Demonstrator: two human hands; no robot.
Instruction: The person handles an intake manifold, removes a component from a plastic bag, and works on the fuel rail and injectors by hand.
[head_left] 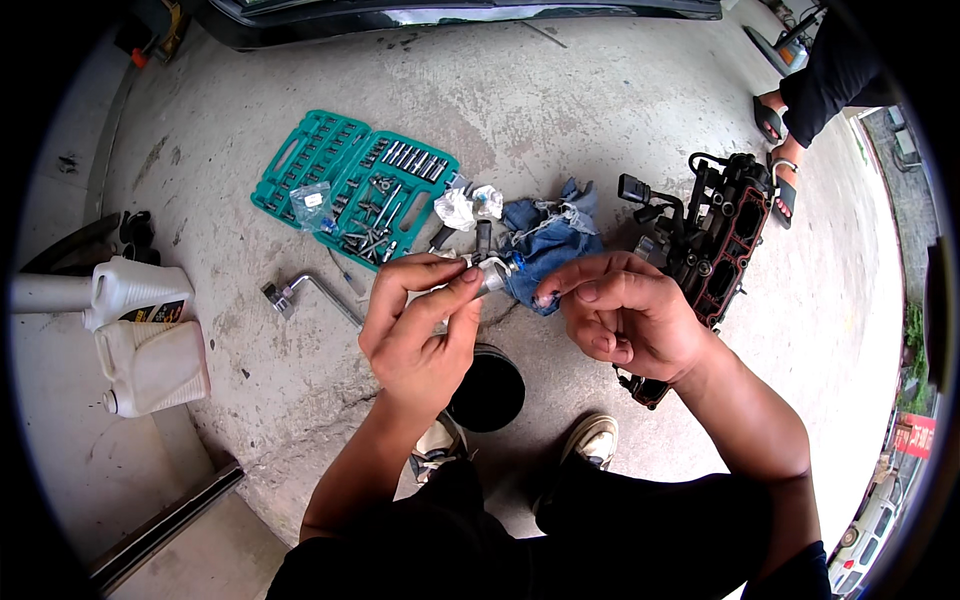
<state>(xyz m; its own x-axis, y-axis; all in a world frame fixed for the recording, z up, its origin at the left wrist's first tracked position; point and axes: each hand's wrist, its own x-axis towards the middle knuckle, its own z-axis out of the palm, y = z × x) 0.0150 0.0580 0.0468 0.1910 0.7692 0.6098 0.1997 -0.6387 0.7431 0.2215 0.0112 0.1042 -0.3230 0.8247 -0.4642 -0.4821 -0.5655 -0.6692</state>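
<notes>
My left hand (420, 325) is closed, its fingertips pinching a small silver cylindrical metal part (492, 276) with a blue ring at its end. To its right, my right hand (632, 312) has thumb and forefinger pressed together, with a whitish bit showing at the tips that is too small to name. The two hands are apart. Beyond them a torn blue denim rag (550, 235) lies on the floor beside crumpled white paper (456, 209). Below my hands stands a round black container (488, 390).
A green socket-set case (345, 185) lies spread out with a plastic bag (312, 207) on it. An L-shaped wrench (325, 288) lies nearer. At right is a black intake manifold (725, 240); a person's sandalled feet (785, 190) stand beyond. White jugs (155, 365) stand left; a car bumper (470, 22) is ahead.
</notes>
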